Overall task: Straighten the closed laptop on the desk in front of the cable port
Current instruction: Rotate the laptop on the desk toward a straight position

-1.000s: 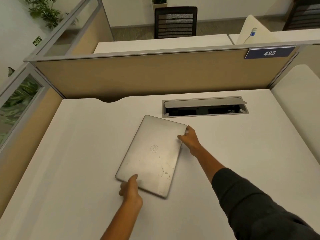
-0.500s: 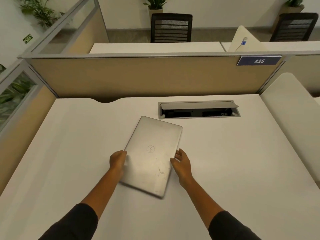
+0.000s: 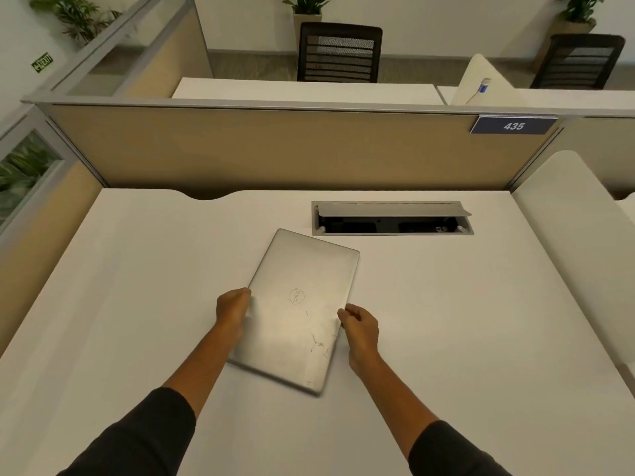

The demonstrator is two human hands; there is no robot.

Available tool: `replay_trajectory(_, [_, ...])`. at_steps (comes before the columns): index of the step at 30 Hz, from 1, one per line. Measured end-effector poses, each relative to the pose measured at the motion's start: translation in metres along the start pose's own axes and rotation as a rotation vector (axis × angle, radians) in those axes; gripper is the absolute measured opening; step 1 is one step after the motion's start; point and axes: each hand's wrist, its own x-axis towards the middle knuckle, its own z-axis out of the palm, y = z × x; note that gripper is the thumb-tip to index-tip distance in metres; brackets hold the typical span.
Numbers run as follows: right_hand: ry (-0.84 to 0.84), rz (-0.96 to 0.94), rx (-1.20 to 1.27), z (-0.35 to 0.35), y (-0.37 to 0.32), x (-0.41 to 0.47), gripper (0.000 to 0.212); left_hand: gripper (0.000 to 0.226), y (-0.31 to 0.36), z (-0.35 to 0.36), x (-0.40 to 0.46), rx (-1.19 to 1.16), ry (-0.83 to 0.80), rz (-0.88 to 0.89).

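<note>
A closed silver laptop [image 3: 298, 307] lies on the white desk [image 3: 464, 338], skewed, its far corner pointing toward the cable port [image 3: 391, 218]. The port is a grey recessed box with its flap lifted, just beyond the laptop and to the right. My left hand [image 3: 233, 309] grips the laptop's left long edge, fingers curled over it. My right hand [image 3: 359, 324] holds the right long edge opposite. Both forearms in dark sleeves reach in from below.
A tan partition [image 3: 275, 149] with a blue "435" plate [image 3: 513, 125] walls the desk's far side. A white side panel [image 3: 577, 242] stands at the right. A glass and tan divider [image 3: 31, 187] bounds the left. Black chairs [image 3: 338, 53] stand beyond.
My hands shifted from the laptop's near-left and far-right corners to the middle of its two long edges. The laptop's angle looks nearly unchanged.
</note>
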Motion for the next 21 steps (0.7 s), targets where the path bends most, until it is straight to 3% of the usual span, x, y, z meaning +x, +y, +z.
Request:
replay_trajectory(6, [0.046, -0.023, -0.032, 0.001, -0.006, 0.007, 0.027, 0.018, -0.015, -0.002, -0.005, 0.013, 0.013, 0.005])
replay_trajectory(12, [0.032, -0.061, -0.089, 0.005, -0.025, 0.015, 0.004, 0.029, -0.040, -0.005, -0.015, -0.019, 0.036, 0.011])
replay_trajectory(18, [-0.011, -0.065, -0.162, 0.007, -0.056, 0.027, 0.032, 0.022, -0.064, -0.006, -0.034, -0.121, 0.007, -0.024])
replay_trajectory(21, [-0.042, -0.030, -0.195, 0.010, -0.071, 0.036, 0.024, 0.025, -0.074, 0.000, -0.049, -0.169, -0.016, -0.027])
